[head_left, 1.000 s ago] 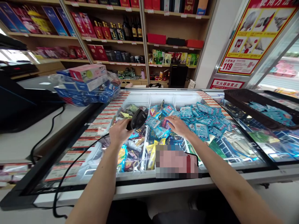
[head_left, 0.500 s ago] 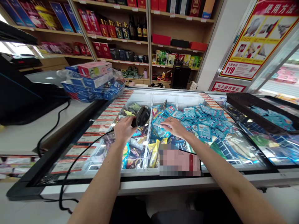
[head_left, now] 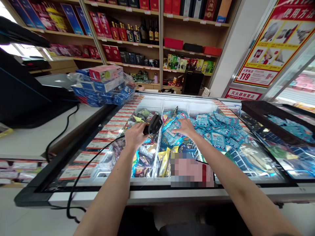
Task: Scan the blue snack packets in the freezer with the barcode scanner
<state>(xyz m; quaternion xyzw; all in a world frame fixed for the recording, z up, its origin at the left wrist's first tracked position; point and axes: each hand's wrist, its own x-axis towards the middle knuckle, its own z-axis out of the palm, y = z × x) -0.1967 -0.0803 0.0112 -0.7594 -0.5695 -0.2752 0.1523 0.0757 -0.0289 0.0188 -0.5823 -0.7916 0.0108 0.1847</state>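
Note:
My left hand [head_left: 136, 137] is wrapped round the handle of a black handheld barcode scanner [head_left: 155, 124], whose head points right toward the blue packets. A black cable [head_left: 85, 170] runs from it down to the left. My right hand [head_left: 186, 127] reaches over the blue packets, thumb and fingers apart at a blue packet [head_left: 173, 126]. Whether its fingertips touch that packet I cannot tell. More blue packets [head_left: 218, 141] lie in a heap to the right. A phone [head_left: 193, 170], partly blurred out, lies below my right hand near the front edge.
Yellow packets [head_left: 163, 162] and other wrapped goods fill the chest freezer [head_left: 137, 195], split by a white wire divider [head_left: 157, 154]. Plastic-wrapped boxes [head_left: 103, 86] stand at the left. A dark tray [head_left: 256, 113] with blue packets sits right. Stocked shelves [head_left: 133, 44] rise behind.
My right hand's fingers have moved from close together to spread apart, slightly farther back over the blue packets. The scanner stays in my left hand. The whole view has shifted a little.

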